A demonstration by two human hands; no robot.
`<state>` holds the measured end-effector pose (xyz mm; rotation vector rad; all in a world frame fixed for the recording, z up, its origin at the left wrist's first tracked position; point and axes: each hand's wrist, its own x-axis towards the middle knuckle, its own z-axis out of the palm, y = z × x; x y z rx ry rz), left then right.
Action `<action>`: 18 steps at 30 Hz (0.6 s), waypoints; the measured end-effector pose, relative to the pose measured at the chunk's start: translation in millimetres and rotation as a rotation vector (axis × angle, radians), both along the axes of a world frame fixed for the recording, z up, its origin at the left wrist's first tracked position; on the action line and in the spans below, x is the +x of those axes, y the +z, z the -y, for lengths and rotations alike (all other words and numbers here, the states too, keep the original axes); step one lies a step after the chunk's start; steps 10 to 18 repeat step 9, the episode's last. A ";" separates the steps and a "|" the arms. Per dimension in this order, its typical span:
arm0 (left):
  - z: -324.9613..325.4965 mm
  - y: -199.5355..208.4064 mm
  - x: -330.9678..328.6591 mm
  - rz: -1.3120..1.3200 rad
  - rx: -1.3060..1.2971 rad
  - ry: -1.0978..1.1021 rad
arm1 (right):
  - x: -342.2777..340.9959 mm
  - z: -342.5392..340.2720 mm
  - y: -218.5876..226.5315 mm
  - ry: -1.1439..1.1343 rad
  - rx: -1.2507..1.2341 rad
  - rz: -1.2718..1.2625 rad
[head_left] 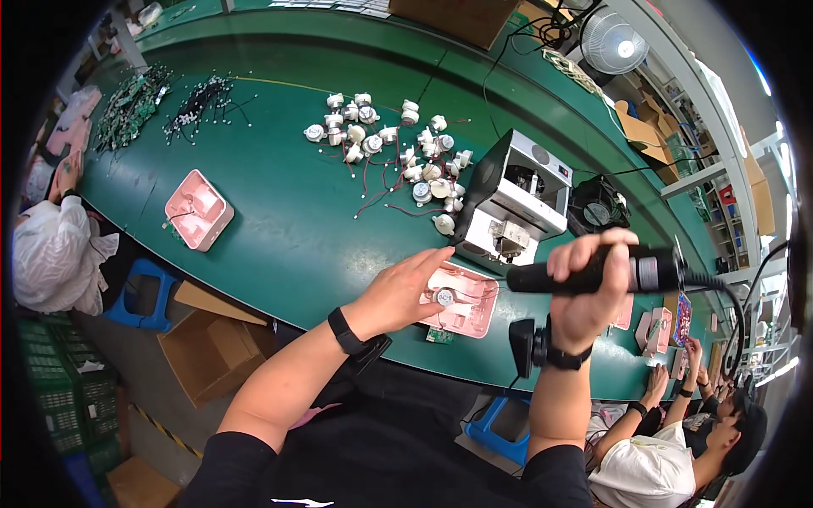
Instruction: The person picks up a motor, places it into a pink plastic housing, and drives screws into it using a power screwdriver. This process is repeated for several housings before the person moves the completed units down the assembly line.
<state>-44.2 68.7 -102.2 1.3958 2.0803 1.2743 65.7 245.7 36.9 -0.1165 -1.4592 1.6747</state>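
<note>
My right hand [584,284] is wrapped round a black corded electric screwdriver [631,269], raised above the table and lying roughly level. Its cable bends down at the right end. My left hand [405,292] lies with fingers stretched out at the left side of a pink plastic shell [478,320], its thumb apart from them. Inside that shell sits a small round white motor [443,296] with thin wires, close to my thumb. A little green circuit board [439,336] pokes out at the shell's near edge. Whether the left fingertips press on the shell is hard to see.
A grey and black screw feeder machine [517,203] stands just beyond the shell. Several white motors with wires [373,144] lie left of it. Another pink shell [199,212] sits farther left, beyond it circuit boards [134,106]. People work at both sides.
</note>
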 end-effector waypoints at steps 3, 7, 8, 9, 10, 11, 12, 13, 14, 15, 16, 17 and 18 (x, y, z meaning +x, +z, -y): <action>-0.8 5.8 -0.8 0.029 -0.041 -0.012 | 14.0 27.3 -4.4 0.118 -0.019 -0.042; -2.0 5.8 -1.5 0.033 -0.053 -0.025 | 19.2 42.8 -22.9 0.181 0.066 0.056; -1.5 5.0 -2.0 0.028 -0.049 -0.023 | 18.8 44.5 -27.4 0.158 0.075 0.083; -1.1 4.9 -2.2 0.027 -0.050 -0.022 | 17.9 45.4 -31.9 0.136 0.083 0.110; -1.1 4.9 -2.2 0.027 -0.050 -0.022 | 17.9 45.4 -31.9 0.136 0.083 0.110; -1.1 4.9 -2.2 0.027 -0.050 -0.022 | 17.9 45.4 -31.9 0.136 0.083 0.110; -1.1 4.9 -2.2 0.027 -0.050 -0.022 | 17.9 45.4 -31.9 0.136 0.083 0.110; -1.1 4.9 -2.2 0.027 -0.050 -0.022 | 17.9 45.4 -31.9 0.136 0.083 0.110; -1.1 4.9 -2.2 0.027 -0.050 -0.022 | 17.9 45.4 -31.9 0.136 0.083 0.110; -1.1 4.9 -2.2 0.027 -0.050 -0.022 | 17.9 45.4 -31.9 0.136 0.083 0.110; -1.1 4.9 -2.2 0.027 -0.050 -0.022 | 17.9 45.4 -31.9 0.136 0.083 0.110; -1.1 4.9 -2.2 0.027 -0.050 -0.022 | 17.9 45.4 -31.9 0.136 0.083 0.110; -1.1 4.9 -2.2 0.027 -0.050 -0.022 | 17.9 45.4 -31.9 0.136 0.083 0.110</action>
